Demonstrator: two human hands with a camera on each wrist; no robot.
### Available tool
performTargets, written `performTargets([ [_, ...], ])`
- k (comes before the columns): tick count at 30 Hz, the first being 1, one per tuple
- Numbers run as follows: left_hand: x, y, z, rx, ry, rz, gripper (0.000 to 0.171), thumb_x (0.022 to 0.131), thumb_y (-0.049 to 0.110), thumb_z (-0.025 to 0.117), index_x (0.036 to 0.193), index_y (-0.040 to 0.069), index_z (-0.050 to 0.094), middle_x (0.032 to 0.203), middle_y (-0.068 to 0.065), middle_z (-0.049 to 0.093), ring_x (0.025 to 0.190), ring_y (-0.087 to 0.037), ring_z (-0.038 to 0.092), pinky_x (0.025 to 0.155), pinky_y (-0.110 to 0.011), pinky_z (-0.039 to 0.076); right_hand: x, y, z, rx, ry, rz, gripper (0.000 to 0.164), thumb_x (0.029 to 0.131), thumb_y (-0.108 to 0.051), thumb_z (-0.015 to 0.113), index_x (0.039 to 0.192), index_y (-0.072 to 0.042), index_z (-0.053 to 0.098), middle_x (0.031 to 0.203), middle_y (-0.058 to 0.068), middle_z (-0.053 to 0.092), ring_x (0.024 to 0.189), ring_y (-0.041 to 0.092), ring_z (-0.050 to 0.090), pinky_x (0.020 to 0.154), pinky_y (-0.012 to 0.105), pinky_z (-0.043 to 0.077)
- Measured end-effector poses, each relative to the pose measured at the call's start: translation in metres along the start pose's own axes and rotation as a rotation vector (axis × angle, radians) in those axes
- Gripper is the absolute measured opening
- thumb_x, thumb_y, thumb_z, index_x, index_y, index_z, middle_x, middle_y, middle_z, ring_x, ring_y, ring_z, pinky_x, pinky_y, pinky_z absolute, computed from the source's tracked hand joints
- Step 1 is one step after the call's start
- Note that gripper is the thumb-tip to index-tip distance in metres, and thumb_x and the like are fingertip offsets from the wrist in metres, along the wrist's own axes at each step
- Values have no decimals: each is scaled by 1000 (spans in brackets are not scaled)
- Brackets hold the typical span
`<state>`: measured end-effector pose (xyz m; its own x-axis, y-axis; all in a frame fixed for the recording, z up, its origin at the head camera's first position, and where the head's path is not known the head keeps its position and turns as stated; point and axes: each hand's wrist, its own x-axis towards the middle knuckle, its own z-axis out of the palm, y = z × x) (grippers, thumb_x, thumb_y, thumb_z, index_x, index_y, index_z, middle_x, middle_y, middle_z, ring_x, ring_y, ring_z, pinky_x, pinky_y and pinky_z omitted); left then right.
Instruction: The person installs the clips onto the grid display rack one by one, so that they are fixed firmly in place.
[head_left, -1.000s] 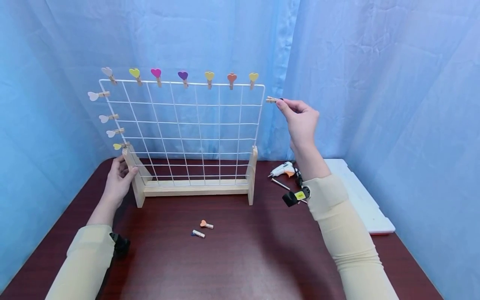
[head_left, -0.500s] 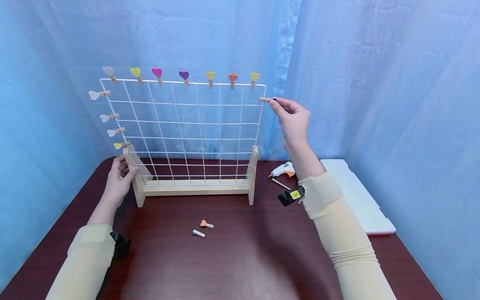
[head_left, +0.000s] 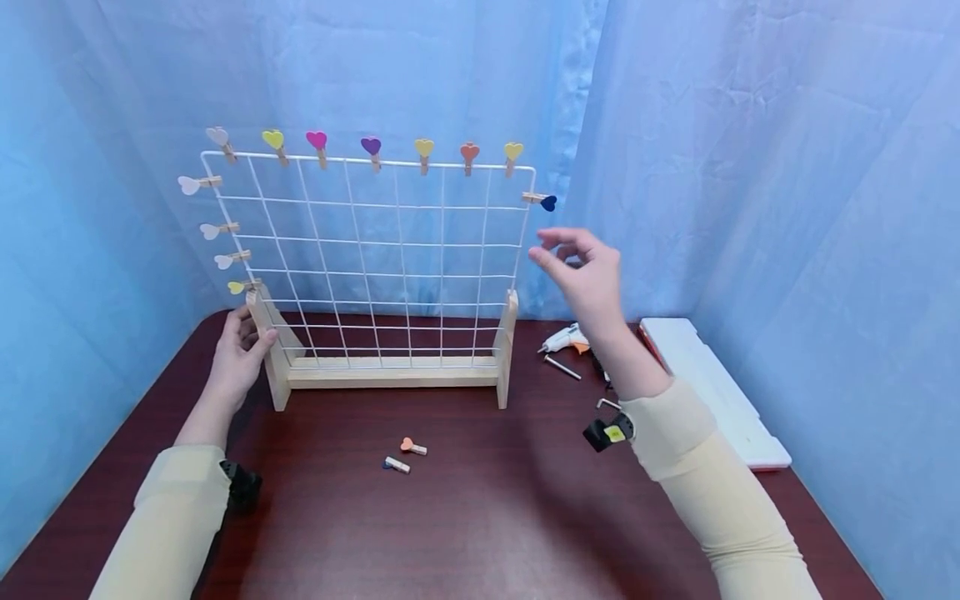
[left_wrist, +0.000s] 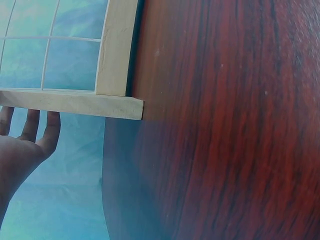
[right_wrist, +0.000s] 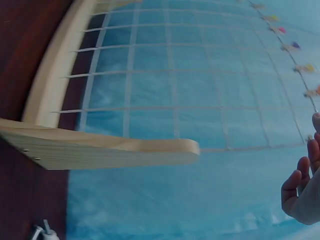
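My left hand (head_left: 236, 358) grips the left upright of a wooden stand (head_left: 393, 379), thumb in front. In the left wrist view, fingers (left_wrist: 51, 132) touch the wood's edge. A white wire grid (head_left: 442, 163) stands upright in it. A dark blue heart clothespin (head_left: 549, 203) is clipped to the grid's upper right side. Just below it, apart from the grid, my right hand (head_left: 588, 271) holds nothing, its fingers loosely bent and the thumb apart from them. Several heart clothespins, including a purple one (head_left: 371, 146), line the top wire. Others, including a white one (head_left: 189, 185), line the left side.
An orange heart clothespin (head_left: 408, 446) and a blue one (head_left: 397, 465) lie on the dark red table (head_left: 450, 533). To the right are a glue gun (head_left: 564, 337), a bolt (head_left: 562, 367), a hex key (head_left: 607, 404) and a white board (head_left: 712, 392). Blue curtains hang behind.
My right hand has brought the dark blue heart clothespin left onto the grid's right side, let go, and moved down away from it. My left hand stays on the stand.
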<state>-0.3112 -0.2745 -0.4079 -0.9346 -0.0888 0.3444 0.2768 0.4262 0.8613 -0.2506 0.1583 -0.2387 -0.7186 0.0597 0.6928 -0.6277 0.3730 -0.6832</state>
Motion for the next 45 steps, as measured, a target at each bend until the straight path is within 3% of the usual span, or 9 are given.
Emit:
performTargets([
  [4, 1, 2, 2, -7, -6, 7, 59, 91, 31, 48, 141, 20, 17, 136, -22, 33, 115, -32, 39, 87, -39, 40, -25, 19, 17, -74, -170, -54, 23, 77, -17, 70, 97, -5, 67, 86, 8, 64, 65, 17, 50, 53, 26, 41],
  [8, 3, 2, 4, -21, -5, 10, 59, 91, 28, 48, 141, 17, 17, 136, -24, 33, 115, -34, 39, 88, -45, 39, -50, 53, 41, -118, -342, 4, 23, 76, -25, 71, 97, -15, 68, 83, -3, 64, 66, 12, 53, 57, 27, 44],
  [11, 4, 3, 6, -30, 0, 9, 60, 91, 25, 49, 141, 14, 17, 136, -24, 34, 114, -33, 40, 88, -44, 39, -68, 73, 60, -140, -463, -6, 22, 75, -27, 71, 96, -20, 68, 82, -6, 62, 68, 10, 54, 59, 27, 46],
  [18, 4, 0, 5, -9, 5, 7, 59, 91, 28, 48, 141, 19, 17, 135, -22, 35, 114, -31, 40, 86, -38, 40, -98, 110, 101, -122, -784, -138, 28, 76, -27, 70, 102, -18, 67, 91, -2, 63, 71, 10, 53, 62, 24, 46],
  [23, 2, -1, 4, 2, 4, -1, 59, 91, 29, 48, 140, 20, 18, 136, -22, 35, 114, -30, 40, 84, -33, 40, -110, 121, 123, -174, -1036, -288, 32, 77, -23, 69, 109, -18, 64, 98, -4, 58, 71, 11, 52, 64, 20, 44],
  [26, 2, 0, 3, -3, 3, -6, 59, 91, 29, 49, 140, 20, 19, 136, -21, 35, 114, -28, 40, 84, -33, 40, -113, 123, 134, -173, -1153, -330, 33, 79, -25, 68, 110, -19, 63, 101, -9, 55, 72, 9, 52, 65, 18, 44],
  [35, 0, 0, 2, -7, 9, -8, 59, 91, 28, 48, 141, 20, 18, 136, -22, 34, 114, -28, 40, 85, -35, 41, -118, 124, 158, -266, -1354, -349, 25, 80, -28, 66, 105, -22, 65, 87, -10, 56, 69, 2, 48, 61, 9, 38],
  [41, 0, -2, 2, -12, 7, -7, 59, 91, 27, 48, 141, 19, 17, 136, -23, 34, 112, -27, 40, 85, -39, 41, -120, 119, 164, -290, -1377, -333, 14, 81, -23, 65, 95, -21, 66, 75, -14, 57, 64, -4, 47, 58, 9, 38],
  [45, 0, -3, 2, -12, 8, 2, 58, 91, 27, 47, 141, 19, 18, 135, -23, 35, 110, -20, 42, 82, -30, 42, -121, 117, 162, -273, -1364, -334, 13, 83, -19, 63, 95, -19, 65, 76, -13, 58, 64, -3, 47, 58, 9, 38],
])
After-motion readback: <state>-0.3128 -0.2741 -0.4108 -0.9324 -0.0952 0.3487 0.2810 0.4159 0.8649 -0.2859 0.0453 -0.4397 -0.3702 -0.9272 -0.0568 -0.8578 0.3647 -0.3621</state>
